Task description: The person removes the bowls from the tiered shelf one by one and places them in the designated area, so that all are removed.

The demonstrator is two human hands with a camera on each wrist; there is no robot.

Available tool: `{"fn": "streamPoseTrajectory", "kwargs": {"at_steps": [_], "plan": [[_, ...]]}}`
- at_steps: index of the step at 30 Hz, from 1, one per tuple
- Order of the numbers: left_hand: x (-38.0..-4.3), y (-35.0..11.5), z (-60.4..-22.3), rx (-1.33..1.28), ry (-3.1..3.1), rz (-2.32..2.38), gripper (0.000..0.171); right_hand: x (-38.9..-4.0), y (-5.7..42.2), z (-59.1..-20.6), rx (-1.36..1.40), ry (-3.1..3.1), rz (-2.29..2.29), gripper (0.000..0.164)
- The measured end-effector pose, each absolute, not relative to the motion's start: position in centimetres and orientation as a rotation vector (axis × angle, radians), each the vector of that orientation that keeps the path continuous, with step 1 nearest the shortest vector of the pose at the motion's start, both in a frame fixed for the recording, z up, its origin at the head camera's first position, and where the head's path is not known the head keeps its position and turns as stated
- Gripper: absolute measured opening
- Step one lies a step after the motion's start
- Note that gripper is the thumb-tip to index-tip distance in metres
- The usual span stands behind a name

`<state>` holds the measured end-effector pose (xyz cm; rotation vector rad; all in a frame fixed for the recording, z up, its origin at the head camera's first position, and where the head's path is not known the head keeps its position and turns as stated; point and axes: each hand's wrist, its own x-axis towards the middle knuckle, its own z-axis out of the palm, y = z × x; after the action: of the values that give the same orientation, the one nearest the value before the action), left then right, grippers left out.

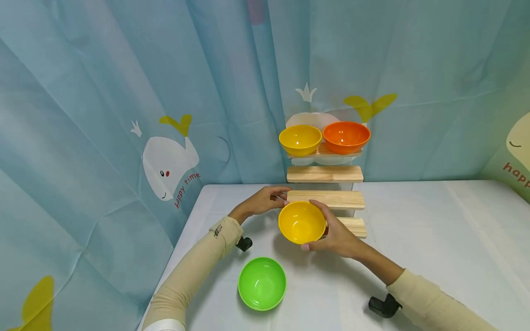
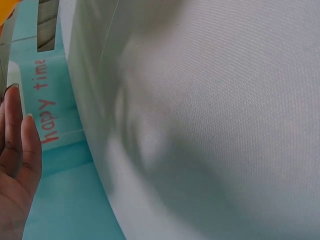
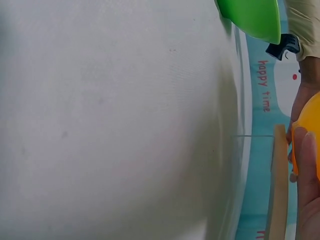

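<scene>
My right hand (image 1: 338, 235) grips a yellow bowl (image 1: 302, 223) by its right side, its mouth tilted toward the head camera, in front of the lower wooden slats. In the right wrist view, the thumb lies along the yellow bowl (image 3: 311, 135) at the right edge. My left hand (image 1: 264, 201) is just left of the stepped rack (image 1: 325, 174) and close to the bowl's upper left rim. Its fingers look loosely extended in the left wrist view, with nothing held; whether a fingertip touches the rack or bowl I cannot tell.
On the rack's top slat, another yellow bowl (image 1: 300, 140) stands beside an orange bowl (image 1: 346, 137). A green bowl (image 1: 262, 284) sits on the white table (image 1: 434, 239) nearer the front. Behind hangs a blue curtain (image 1: 232, 92) with whale prints.
</scene>
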<state>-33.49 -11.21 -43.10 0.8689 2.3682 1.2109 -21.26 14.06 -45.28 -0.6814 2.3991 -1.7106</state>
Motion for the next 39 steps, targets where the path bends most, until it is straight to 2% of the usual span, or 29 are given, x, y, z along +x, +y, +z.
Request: {"fn": "streamPoseTrajectory", "kwargs": {"at_steps": [15, 39], "plan": [[-33.5, -11.2, -43.1, 0.852, 2.354, 1.216, 0.056, -21.1, 15.4, -44.9, -0.704, 2.415, -1.682, 0.108], [-33.3, -11.2, -42.9, 0.845, 2.354, 1.206, 0.057, -19.8, 16.7, -44.7, -0.751, 2.4, -1.628, 0.104]]}}
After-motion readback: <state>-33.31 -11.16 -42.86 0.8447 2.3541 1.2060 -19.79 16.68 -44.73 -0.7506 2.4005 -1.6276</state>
